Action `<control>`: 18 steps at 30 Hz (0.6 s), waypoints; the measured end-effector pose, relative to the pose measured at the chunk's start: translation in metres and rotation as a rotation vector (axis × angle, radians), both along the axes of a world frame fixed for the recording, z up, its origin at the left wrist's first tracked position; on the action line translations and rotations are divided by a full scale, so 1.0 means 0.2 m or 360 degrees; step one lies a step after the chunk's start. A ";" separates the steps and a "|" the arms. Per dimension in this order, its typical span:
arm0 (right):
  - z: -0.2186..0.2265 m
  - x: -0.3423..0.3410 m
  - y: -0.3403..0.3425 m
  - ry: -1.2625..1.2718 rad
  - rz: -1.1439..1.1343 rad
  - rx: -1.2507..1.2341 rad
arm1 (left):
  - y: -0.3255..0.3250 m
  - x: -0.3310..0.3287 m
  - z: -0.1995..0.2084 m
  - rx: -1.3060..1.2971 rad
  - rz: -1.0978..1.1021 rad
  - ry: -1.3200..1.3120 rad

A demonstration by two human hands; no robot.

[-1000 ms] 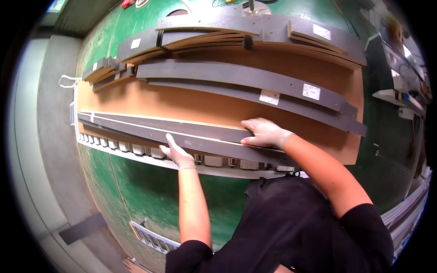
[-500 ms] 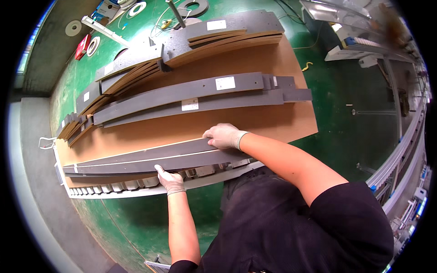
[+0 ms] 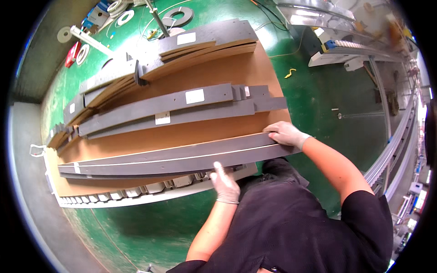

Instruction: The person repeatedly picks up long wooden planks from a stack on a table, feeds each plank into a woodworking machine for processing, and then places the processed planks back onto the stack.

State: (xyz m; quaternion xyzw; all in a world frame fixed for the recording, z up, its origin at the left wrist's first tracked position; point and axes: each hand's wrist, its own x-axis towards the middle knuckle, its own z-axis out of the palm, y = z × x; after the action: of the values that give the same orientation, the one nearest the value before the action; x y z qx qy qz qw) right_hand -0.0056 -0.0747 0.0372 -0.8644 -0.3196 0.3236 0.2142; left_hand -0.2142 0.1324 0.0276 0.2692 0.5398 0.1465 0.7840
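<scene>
Our brown table sits on green floor, grey boards along its far edge. Our right fingers clamp long strips; our left fingers are apart.

Dark grey boards, green floor

Bright light, strong rim distortion
</scene>
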 end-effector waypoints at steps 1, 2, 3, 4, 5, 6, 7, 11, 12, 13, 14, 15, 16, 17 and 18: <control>0.02 0.04 -0.07 -0.0025 -0.0045 0.0024 | -0.08 0.04 0.01 -0.0111 0.0013 0.0002; 0.08 0.08 -0.12 -0.0034 -0.0064 -0.0034 | -0.14 0.07 -0.02 -0.0159 -0.0059 0.0028; 0.12 0.13 -0.18 -0.0042 -0.0079 -0.0092 | -0.22 0.08 -0.09 -0.0178 -0.0099 -0.0028; 0.10 0.17 -0.27 -0.0097 -0.0087 -0.0091 | -0.30 0.16 -0.05 -0.0197 -0.0070 -0.0064; 0.12 0.23 -0.34 -0.0104 -0.0113 -0.0141 | -0.38 0.23 0.01 -0.0211 -0.0038 -0.0088; 0.11 0.29 -0.42 -0.0091 -0.0141 -0.0111 | -0.44 0.25 -0.06 -0.0208 -0.0105 -0.0187; 0.10 0.36 -0.49 -0.0076 -0.0177 -0.0078 | -0.48 0.29 -0.13 -0.0144 -0.0242 -0.0144; 0.06 0.68 -0.66 -0.0037 -0.0140 -0.0118 | -0.63 0.55 -0.12 -0.0254 -0.0151 -0.0133; 0.04 0.74 -0.67 -0.0034 -0.0114 -0.0131 | -0.66 0.61 -0.10 -0.0231 -0.0104 -0.0124; 0.05 0.80 -0.68 -0.0039 -0.0105 -0.0131 | -0.70 0.68 -0.09 -0.0228 -0.0055 -0.0135; 0.06 0.85 -0.69 -0.0042 -0.0093 -0.0133 | -0.71 0.74 -0.08 -0.0219 -0.0036 -0.0083; 0.05 0.90 -0.70 -0.0043 -0.0077 -0.0135 | -0.70 0.79 -0.10 -0.0257 -0.0057 -0.0081; 0.06 0.96 -0.70 -0.0066 -0.0073 -0.0164 | -0.70 0.85 -0.10 -0.0297 -0.0043 -0.0092; 0.06 1.01 -0.71 -0.0078 -0.0066 -0.0185 | -0.70 0.90 -0.10 -0.0338 -0.0027 -0.0102; 0.06 1.07 -0.70 -0.0089 -0.0057 -0.0206 | -0.69 0.95 -0.11 -0.0322 -0.0047 -0.0116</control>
State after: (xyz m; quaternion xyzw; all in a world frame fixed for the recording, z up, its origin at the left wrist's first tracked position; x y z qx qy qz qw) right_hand 0.2077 -0.2157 0.0500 -0.8907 -0.2884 0.3154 0.1547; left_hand -0.0232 -0.0061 0.0062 0.1911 0.5189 0.0893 0.8284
